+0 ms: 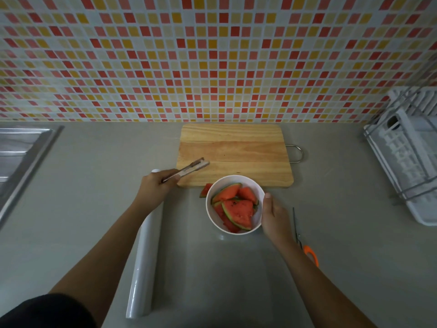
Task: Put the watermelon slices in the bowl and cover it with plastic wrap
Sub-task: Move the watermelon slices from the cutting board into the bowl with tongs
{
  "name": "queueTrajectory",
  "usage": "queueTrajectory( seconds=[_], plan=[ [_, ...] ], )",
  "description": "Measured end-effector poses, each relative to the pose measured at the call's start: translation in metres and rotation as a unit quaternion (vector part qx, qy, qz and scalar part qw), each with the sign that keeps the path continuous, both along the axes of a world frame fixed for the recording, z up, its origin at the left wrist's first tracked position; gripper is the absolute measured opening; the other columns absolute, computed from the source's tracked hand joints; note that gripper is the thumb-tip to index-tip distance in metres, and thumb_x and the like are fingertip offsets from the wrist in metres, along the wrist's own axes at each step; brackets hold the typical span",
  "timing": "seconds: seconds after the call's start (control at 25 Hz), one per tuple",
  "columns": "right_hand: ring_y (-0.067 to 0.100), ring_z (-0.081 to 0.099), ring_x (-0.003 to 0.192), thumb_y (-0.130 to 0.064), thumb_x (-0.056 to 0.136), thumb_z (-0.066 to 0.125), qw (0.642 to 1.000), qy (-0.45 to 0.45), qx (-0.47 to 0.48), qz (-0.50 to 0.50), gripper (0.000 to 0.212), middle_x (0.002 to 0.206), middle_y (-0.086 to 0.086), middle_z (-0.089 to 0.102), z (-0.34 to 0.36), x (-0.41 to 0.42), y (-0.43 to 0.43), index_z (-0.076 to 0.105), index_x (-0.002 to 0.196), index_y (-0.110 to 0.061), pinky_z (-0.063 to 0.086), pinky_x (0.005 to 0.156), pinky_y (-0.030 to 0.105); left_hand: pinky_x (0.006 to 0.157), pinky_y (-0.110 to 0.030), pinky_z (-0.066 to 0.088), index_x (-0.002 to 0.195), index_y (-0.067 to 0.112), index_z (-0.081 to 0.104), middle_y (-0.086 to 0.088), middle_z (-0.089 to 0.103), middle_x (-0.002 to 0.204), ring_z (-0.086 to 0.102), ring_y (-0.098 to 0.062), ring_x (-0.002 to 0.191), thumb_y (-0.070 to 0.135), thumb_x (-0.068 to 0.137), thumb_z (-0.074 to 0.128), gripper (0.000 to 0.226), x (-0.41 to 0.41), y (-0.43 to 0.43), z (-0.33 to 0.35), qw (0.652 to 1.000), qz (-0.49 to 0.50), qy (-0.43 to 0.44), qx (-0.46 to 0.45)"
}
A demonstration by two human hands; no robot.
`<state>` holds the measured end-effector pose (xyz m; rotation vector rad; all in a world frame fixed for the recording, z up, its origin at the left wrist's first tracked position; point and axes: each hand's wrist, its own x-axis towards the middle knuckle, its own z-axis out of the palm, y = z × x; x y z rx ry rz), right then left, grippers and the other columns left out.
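Observation:
A white bowl (211, 216) stands on the grey counter just in front of the wooden cutting board (236, 150). Several red watermelon slices (237, 209) with green rind lie inside it. One more slice (205, 190) lies on the counter, touching the bowl's far left side. My right hand (274, 215) grips the bowl's right rim, thumb on top. My left hand (155, 188) holds metal tongs (192, 167), whose closed tips hover over the board's near left corner with nothing in them. A roll of plastic wrap (145, 263) lies under my left forearm.
Orange-handled scissors (305, 242) lie on the counter to the right of my right forearm. A white dish rack (409, 157) fills the right edge. A steel sink (21, 150) sits at the far left. The tiled wall runs behind the board.

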<state>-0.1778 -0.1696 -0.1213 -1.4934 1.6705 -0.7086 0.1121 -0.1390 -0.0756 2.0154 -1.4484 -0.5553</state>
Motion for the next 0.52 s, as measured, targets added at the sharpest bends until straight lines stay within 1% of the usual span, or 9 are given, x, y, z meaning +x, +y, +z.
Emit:
queueTrajectory(
  seconds=[0.08, 0.16, 0.24, 0.28, 0.32, 0.36, 0.44, 0.52],
  plan=[
    [0.026, 0.055, 0.073, -0.033, 0.099, 0.027, 1.000, 0.003, -0.006, 0.003, 0.041, 0.071, 0.005, 0.057, 0.000, 0.000, -0.001, 0.054, 0.073, -0.014, 0.036, 0.065, 0.032, 0.065, -0.011, 0.038, 0.110, 0.019, 0.072, -0.008, 0.067, 0.081, 0.059, -0.021, 0.072, 0.019, 0.090, 0.063, 0.022, 0.004, 0.006, 0.005, 0.996, -0.072, -0.045, -0.028],
    [0.029, 0.057, 0.077, -0.033, 0.099, 0.027, 1.000, 0.001, -0.013, 0.002, 0.040, 0.074, 0.008, 0.058, -0.002, 0.000, -0.001, 0.053, 0.074, -0.015, 0.037, 0.066, 0.033, 0.064, -0.008, 0.038, 0.111, 0.019, 0.071, 0.001, 0.064, 0.072, 0.057, -0.011, 0.064, 0.016, 0.087, 0.066, 0.024, 0.012, 0.012, 0.009, 0.991, -0.116, -0.063, -0.039],
    [0.031, 0.058, 0.079, -0.032, 0.099, 0.027, 1.000, -0.003, -0.017, 0.001, 0.039, 0.076, 0.010, 0.060, -0.002, 0.000, -0.001, 0.053, 0.074, -0.016, 0.038, 0.067, 0.033, 0.063, -0.004, 0.038, 0.111, 0.022, 0.072, 0.012, 0.057, 0.060, 0.055, -0.003, 0.060, 0.015, 0.086, 0.067, 0.026, 0.019, 0.012, 0.010, 0.989, -0.126, -0.074, -0.013],
    [0.031, 0.059, 0.081, -0.032, 0.099, 0.028, 1.000, -0.007, -0.017, -0.001, 0.038, 0.078, 0.011, 0.061, -0.002, 0.001, -0.001, 0.053, 0.075, -0.017, 0.038, 0.067, 0.033, 0.063, -0.001, 0.037, 0.111, 0.023, 0.072, 0.016, 0.055, 0.058, 0.053, -0.001, 0.060, 0.016, 0.087, 0.067, 0.026, 0.021, 0.011, 0.009, 0.989, -0.128, -0.078, 0.007],
    [0.032, 0.059, 0.082, -0.032, 0.099, 0.028, 1.000, -0.010, -0.015, -0.003, 0.038, 0.079, 0.012, 0.062, -0.003, 0.001, -0.001, 0.053, 0.075, -0.017, 0.038, 0.068, 0.033, 0.064, 0.000, 0.036, 0.111, 0.023, 0.072, 0.016, 0.057, 0.060, 0.053, -0.001, 0.061, 0.017, 0.087, 0.066, 0.025, 0.021, 0.009, 0.008, 0.988, -0.130, -0.079, 0.028],
    [0.032, 0.059, 0.083, -0.032, 0.099, 0.028, 1.000, -0.011, -0.013, -0.005, 0.038, 0.081, 0.012, 0.063, -0.003, 0.001, -0.001, 0.055, 0.076, -0.017, 0.038, 0.068, 0.033, 0.065, 0.001, 0.035, 0.110, 0.022, 0.072, 0.013, 0.063, 0.067, 0.053, -0.003, 0.064, 0.018, 0.088, 0.065, 0.024, 0.019, 0.007, 0.007, 0.987, -0.135, -0.074, 0.045],
    [0.031, 0.060, 0.086, -0.034, 0.098, 0.028, 1.000, -0.008, -0.007, -0.006, 0.041, 0.084, 0.013, 0.064, -0.004, 0.000, -0.001, 0.059, 0.081, -0.013, 0.037, 0.069, 0.032, 0.067, 0.002, 0.034, 0.109, 0.019, 0.073, 0.002, 0.069, 0.079, 0.053, -0.005, 0.069, 0.017, 0.089, 0.063, 0.022, 0.014, 0.002, 0.003, 0.986, -0.145, -0.059, 0.060],
    [0.031, 0.060, 0.087, -0.034, 0.098, 0.028, 1.000, -0.008, -0.006, -0.008, 0.043, 0.086, 0.013, 0.065, -0.005, 0.000, -0.001, 0.062, 0.085, -0.012, 0.037, 0.069, 0.031, 0.065, 0.002, 0.034, 0.107, 0.016, 0.073, 0.002, 0.066, 0.077, 0.053, -0.001, 0.068, 0.016, 0.089, 0.063, 0.021, 0.013, 0.000, 0.004, 0.986, -0.143, -0.051, 0.071]
  ],
)
